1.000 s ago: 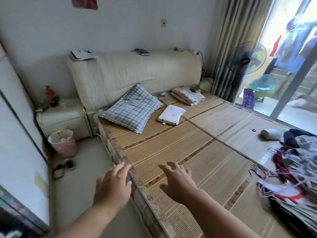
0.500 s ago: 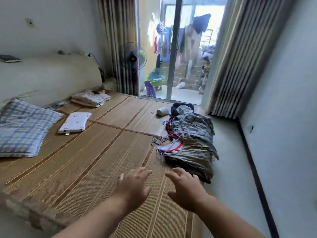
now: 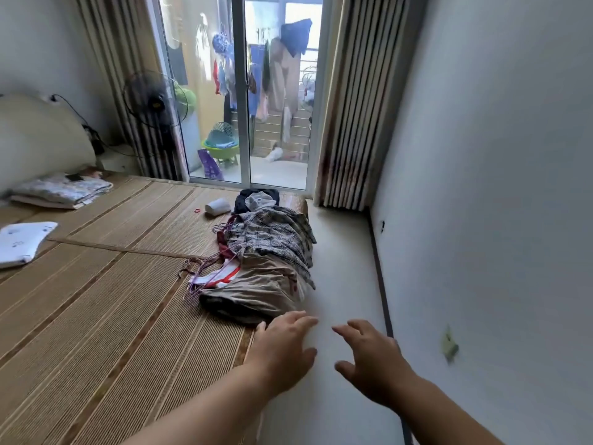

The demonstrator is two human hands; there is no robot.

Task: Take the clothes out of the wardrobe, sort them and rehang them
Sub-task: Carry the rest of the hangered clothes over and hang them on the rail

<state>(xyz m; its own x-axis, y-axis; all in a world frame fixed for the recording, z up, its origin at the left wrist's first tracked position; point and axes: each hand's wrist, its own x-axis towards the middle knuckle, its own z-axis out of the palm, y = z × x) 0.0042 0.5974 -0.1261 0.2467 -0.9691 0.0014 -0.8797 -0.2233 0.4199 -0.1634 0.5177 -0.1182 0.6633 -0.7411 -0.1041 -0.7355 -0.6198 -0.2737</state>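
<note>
A pile of clothes (image 3: 266,252) on wire hangers (image 3: 205,274) lies along the right edge of the bed's woven mat (image 3: 106,303); a checked shirt lies on top, a khaki garment at the near end. My left hand (image 3: 282,348) hovers just short of the pile's near end, fingers spread, holding nothing. My right hand (image 3: 372,358) is held out beside it over the floor strip, fingers loosely spread and empty. The wardrobe is out of view.
A white pillow (image 3: 22,242) and folded bedding (image 3: 61,191) lie at the bed's left. A narrow floor strip (image 3: 346,268) runs between bed and right wall. A fan (image 3: 150,101), curtains (image 3: 356,101) and a glass sliding door (image 3: 244,91) stand at the far end.
My view has swung right from the headboard and pillows to the clothes pile and balcony door. Both hands stay outstretched and empty, now near the pile's near end.
</note>
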